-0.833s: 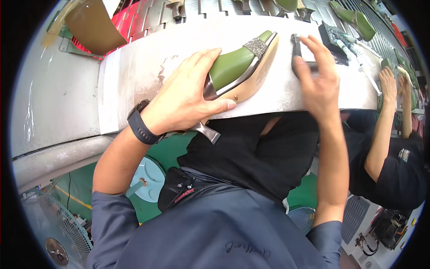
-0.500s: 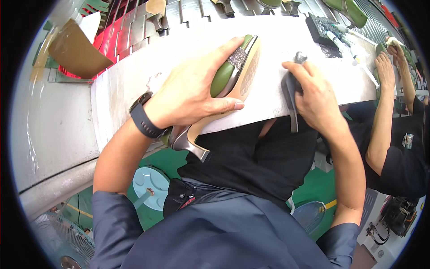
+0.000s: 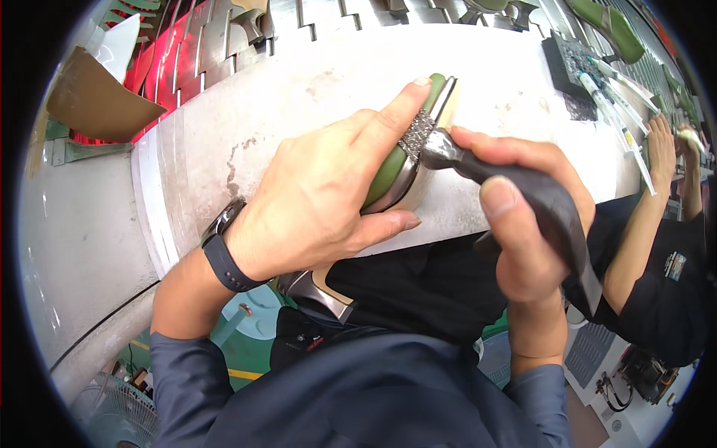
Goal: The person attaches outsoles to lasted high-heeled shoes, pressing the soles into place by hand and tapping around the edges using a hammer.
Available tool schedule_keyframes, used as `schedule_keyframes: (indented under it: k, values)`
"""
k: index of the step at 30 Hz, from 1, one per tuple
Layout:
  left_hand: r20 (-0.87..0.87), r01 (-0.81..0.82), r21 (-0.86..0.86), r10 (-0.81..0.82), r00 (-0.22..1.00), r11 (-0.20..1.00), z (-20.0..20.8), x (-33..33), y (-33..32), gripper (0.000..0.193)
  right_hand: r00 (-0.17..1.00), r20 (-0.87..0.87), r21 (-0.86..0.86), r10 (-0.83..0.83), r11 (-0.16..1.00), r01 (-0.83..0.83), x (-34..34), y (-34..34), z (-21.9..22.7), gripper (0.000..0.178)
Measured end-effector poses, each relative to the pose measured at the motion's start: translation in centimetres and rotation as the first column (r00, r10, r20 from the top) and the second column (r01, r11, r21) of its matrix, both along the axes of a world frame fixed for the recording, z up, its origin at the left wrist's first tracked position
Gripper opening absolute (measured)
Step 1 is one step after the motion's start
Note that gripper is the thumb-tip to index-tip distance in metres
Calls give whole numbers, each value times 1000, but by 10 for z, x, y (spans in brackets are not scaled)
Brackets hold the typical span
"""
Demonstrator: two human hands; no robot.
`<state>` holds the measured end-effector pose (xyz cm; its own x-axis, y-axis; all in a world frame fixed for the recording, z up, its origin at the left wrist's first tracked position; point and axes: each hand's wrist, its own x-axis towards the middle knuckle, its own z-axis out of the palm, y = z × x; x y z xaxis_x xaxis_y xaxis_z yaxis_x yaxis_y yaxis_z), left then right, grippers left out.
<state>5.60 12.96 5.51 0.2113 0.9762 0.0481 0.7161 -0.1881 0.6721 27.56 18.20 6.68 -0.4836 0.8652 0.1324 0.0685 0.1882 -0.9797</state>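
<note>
My left hand (image 3: 314, 183) is wrapped over a green high-heeled shoe (image 3: 385, 181) with a glittery strap, its fingers along the upper and its thumb near the sole side. The shoe lies on its side at the white table's near edge. Its tan sole faces right, and its heel sticks out below my wrist. In my right hand (image 3: 526, 239) is a dark shoemaker's hammer (image 3: 544, 193), gripped around its curved head. The round polished face meets the shoe's edge beside the strap. My palm hides most of the hammer's handle.
The white tabletop (image 3: 299, 89) spreads around the shoe. A slatted metal conveyor (image 3: 321, 15) carries more shoes along the far side. A black foam block (image 3: 565, 71) and several syringes (image 3: 609, 101) lie at the far right. A co-worker's arm (image 3: 635, 224) reaches in at right.
My right hand has brought the hammer left and turned it, so its round face is now against the shoe. My left hand and the shoe sit slightly lower in the view.
</note>
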Motion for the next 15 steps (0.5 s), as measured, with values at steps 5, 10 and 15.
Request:
schedule_keyframes:
  k: [5,10,15]
  values:
    - [-15,20,0,-20,1000,1000,-1,-5,-1,111,985,132,14,109,994,-112,-1,0,15,34]
    - [-17,38,-13,-38,999,999,3,-4,-3,114,986,164,-1,44,999,-44,-5,24,19,30]
    - [11,36,-1,-36,999,999,0,-6,-2,112,998,45,23,-39,999,38,-13,61,2,23]
